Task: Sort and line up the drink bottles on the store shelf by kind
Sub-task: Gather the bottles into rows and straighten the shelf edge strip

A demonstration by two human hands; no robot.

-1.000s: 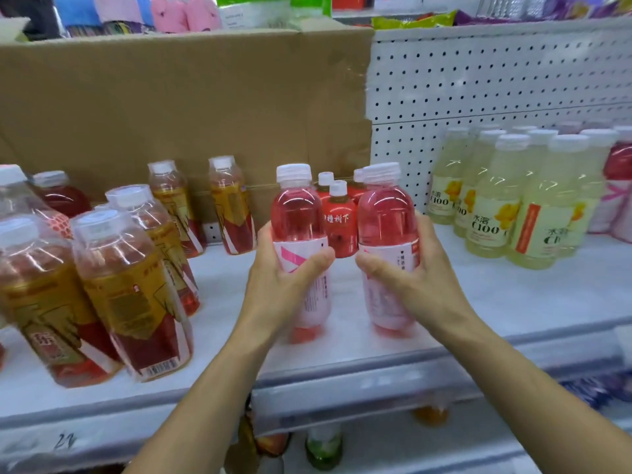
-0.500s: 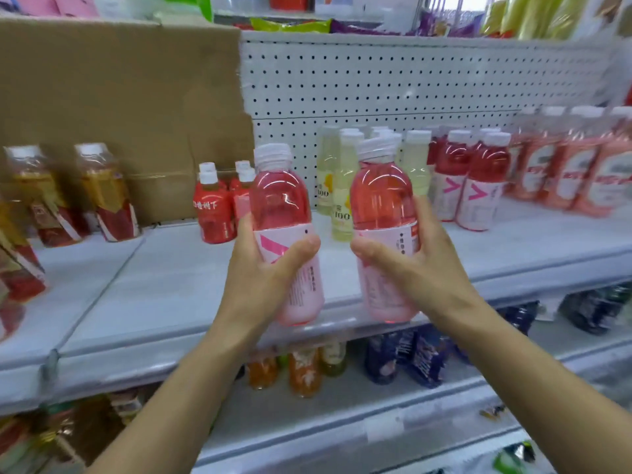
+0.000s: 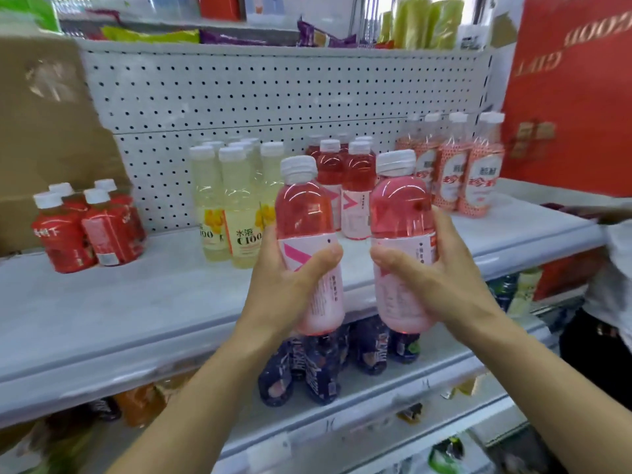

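My left hand (image 3: pixel 287 285) grips one pink bottle (image 3: pixel 304 213) with a white cap, and my right hand (image 3: pixel 431 278) grips a second pink bottle (image 3: pixel 400 206) of the same kind. Both bottles are upright, held in the air in front of the grey shelf (image 3: pixel 102 302). Straight behind them, matching pink bottles (image 3: pixel 355 179) stand on the shelf by the pegboard. Pale yellow bottles (image 3: pixel 236 200) stand left of those, small red bottles (image 3: pixel 85 230) further left, and orange-pink patterned bottles (image 3: pixel 458 165) on the right.
A brown cardboard box (image 3: pixel 44 131) stands at the shelf's left end. A lower shelf holds dark blue bottles (image 3: pixel 318 367). A red panel (image 3: pixel 574 80) closes the right side, and another person (image 3: pixel 612 285) stands at the right edge.
Both hands have carried the two pink bottles to the right along the shelf, from the amber bottles on the left to in front of the matching pink bottles.
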